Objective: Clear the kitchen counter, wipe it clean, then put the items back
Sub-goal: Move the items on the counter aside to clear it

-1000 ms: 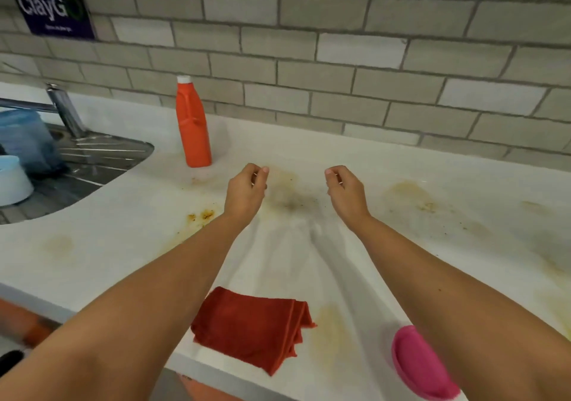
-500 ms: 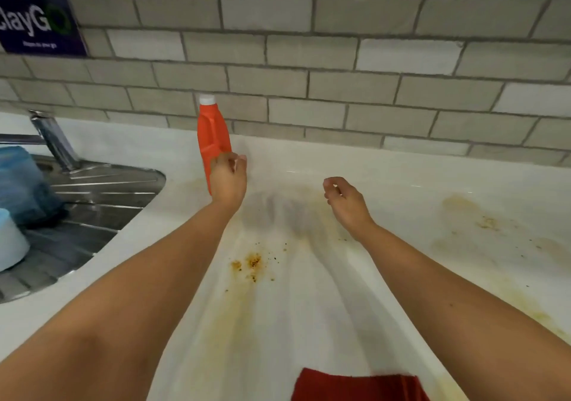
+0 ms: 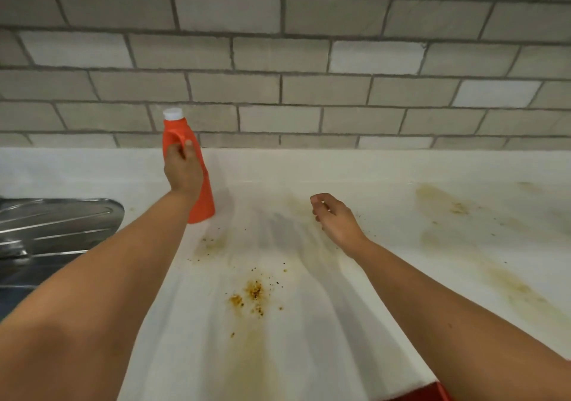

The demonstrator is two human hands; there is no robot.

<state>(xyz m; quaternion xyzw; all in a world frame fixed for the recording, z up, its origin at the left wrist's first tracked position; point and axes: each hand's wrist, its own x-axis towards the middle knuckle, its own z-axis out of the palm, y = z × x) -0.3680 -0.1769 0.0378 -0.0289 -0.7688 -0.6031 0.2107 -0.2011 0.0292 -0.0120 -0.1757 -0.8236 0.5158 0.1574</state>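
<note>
Our left hand (image 3: 182, 169) grips the orange bottle (image 3: 205, 196)
Right hand (image 3: 335, 218) hovers loosely curled over our stained counter (image 3: 309, 354)

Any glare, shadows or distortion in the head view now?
Head view: wide-angle bows the grey tile wall; soft arm shadows streak the stained white counter; highlights glint on the steel sink; the orange plastic bottle in the left hand looks sharp.

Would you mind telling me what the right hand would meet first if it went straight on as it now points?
Probably the white upstand behind the counter: the right hand points forward, slightly left, over stained surface. The orange bottle, held by the left hand, seems clear of that line.
</note>
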